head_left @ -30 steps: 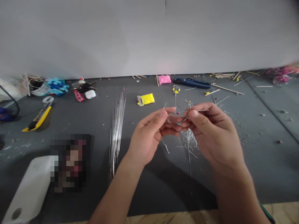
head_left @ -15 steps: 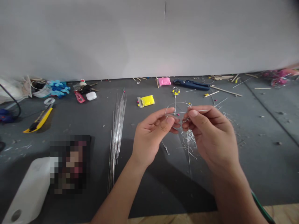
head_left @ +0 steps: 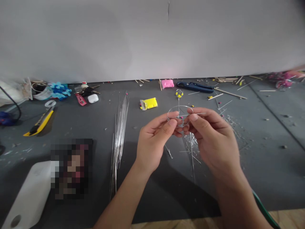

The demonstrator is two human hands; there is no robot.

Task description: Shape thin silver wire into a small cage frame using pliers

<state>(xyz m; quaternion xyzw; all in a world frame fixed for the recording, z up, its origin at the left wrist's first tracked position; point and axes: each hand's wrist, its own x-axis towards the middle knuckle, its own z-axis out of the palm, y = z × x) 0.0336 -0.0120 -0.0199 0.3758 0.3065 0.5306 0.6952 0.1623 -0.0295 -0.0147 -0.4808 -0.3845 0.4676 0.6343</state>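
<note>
Between my hands is a thin wire ring [head_left: 180, 106], with a straight length of wire crossing it. My left hand [head_left: 156, 136] pinches the ring's left side between thumb and fingers. On the other side my right hand [head_left: 209, 133] grips the ring and the straight wire, whose free end sticks out past the thumb. The fingertips hide part of the ring's lower edge. Just beyond lies a twisted wire piece with yellow bits [head_left: 179, 94] at its looped top. Under my hands are a short twisted wire [head_left: 169, 152] and a heap of wire offcuts [head_left: 193, 140].
A bundle of straight wires [head_left: 120, 127] lies left of my hands. Further back are a yellow clay packet [head_left: 150, 103], a pink packet [head_left: 167, 83] and a blue cutter [head_left: 195, 86]. A yellow utility knife [head_left: 40, 122] and a white case [head_left: 93, 98] sit at the left.
My right hand has shifted slightly left, closer to my left hand, carrying the straight wire's free end with it. Both hands keep their pinch on the wire ring.
</note>
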